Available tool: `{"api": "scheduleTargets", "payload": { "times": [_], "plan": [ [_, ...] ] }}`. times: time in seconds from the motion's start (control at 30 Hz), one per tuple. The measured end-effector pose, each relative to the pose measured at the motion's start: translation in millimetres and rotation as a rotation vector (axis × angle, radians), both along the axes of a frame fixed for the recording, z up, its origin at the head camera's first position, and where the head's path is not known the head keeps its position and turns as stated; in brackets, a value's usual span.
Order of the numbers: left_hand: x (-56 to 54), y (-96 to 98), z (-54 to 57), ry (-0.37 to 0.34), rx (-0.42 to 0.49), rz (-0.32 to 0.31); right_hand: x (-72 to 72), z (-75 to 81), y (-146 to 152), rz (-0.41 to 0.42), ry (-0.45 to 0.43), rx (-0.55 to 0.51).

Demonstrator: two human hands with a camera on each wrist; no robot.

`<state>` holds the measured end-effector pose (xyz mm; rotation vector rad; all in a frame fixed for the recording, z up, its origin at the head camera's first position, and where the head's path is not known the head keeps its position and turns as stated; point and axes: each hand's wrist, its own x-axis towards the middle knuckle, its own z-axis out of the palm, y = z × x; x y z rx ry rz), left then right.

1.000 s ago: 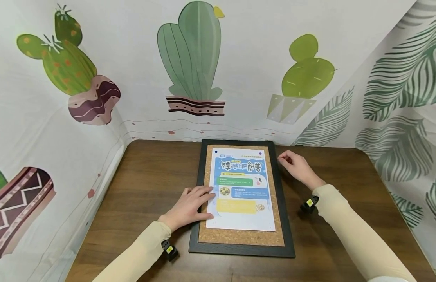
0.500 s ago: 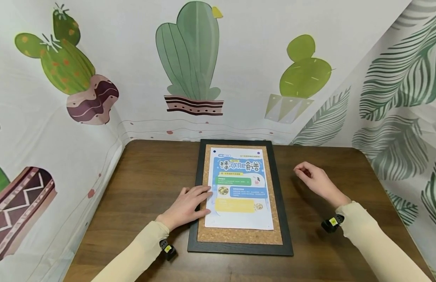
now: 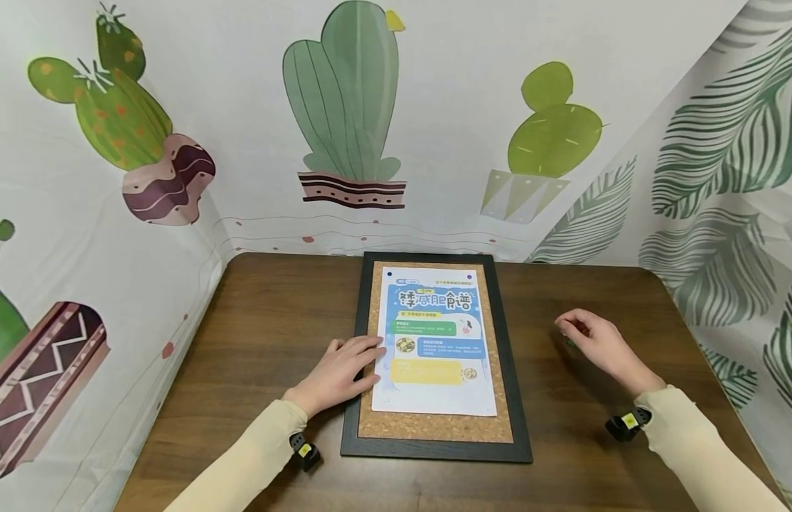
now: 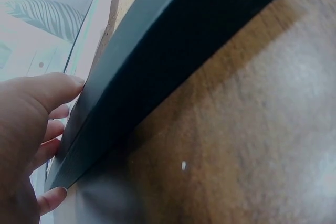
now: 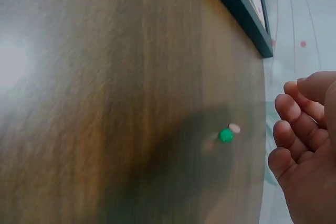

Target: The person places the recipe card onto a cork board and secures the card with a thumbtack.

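A black-framed cork board point(image 3: 434, 429) lies on the table, with a printed paper poster point(image 3: 428, 398) on it. A dark blue pushpin point(image 3: 389, 274) and a purple pushpin point(image 3: 469, 277) show at the poster's top corners. My left hand point(image 3: 335, 373) rests across the board's left frame, its fingertips on the poster's edge. To the right of the board, my right hand point(image 3: 603, 348) hovers low over the table with loosely bent fingers and nothing visible in them. Close below it in the right wrist view lie a green pushpin point(image 5: 226, 135) and a small pale pink piece point(image 5: 235, 128).
The brown wooden table point(image 3: 268, 306) ends at the back against a white curtain point(image 3: 242, 107) printed with cacti and leaves. The board's far edge lies near the table's back edge. A small white speck point(image 4: 184, 166) shows on the wood in the left wrist view.
My right hand has moved away from the board's upper right edge, rightward and nearer to me, over the green pushpin. My left hand has stayed on the board's left side.
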<state>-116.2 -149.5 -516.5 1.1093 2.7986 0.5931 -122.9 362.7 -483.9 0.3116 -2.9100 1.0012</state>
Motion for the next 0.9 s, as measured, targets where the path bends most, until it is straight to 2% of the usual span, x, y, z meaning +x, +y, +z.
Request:
{"api": "scheduleTargets", "payload": {
  "times": [0.33, 0.63, 0.9],
  "plan": [
    [-0.3, -0.2, 1.1, -0.002, 0.005, 0.0, 11.9, -14.4, 21.2, -0.043, 0.004, 0.044],
    [0.2, 0.6, 1.1, -0.001, 0.007, 0.006, 14.8, -32.2, 31.4, -0.07, 0.048, 0.138],
    [0.0, 0.8, 1.3, 0.002, 0.008, 0.004, 15.2, -36.9, 33.5, -0.09, -0.022, 0.135]
  ]
}}
